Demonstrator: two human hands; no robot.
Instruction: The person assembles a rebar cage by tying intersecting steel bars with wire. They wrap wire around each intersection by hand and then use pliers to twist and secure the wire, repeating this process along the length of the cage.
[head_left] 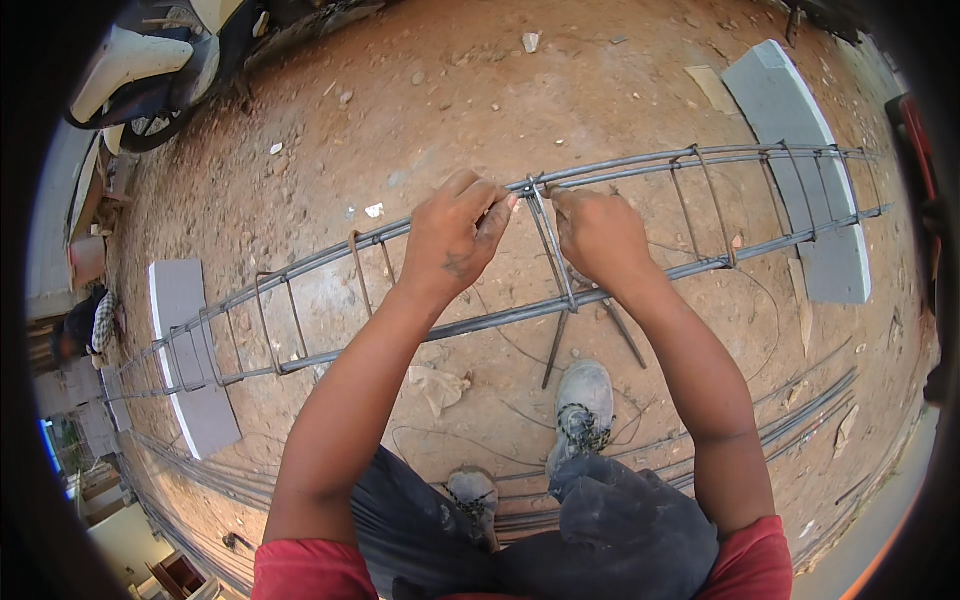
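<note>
- Head view, left: stirrups (359,272) stand spaced along your rebar cage (480,322), which crosses grey slabs (205,425); whether all are fixed cannot be told;
- centre: your left hand (455,225), curled narrow, is at the upper bars (625,168); your right hand (605,235), likewise narrow, faces it across one stirrup (552,240); what either pinches is unclear; that joint looks unfinished;
- right: more stirrups in place.

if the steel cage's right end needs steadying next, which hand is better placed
Probably the right: the right hand is nearer that end of the steel cage, while the left hand would likely have to cross past it.
</note>
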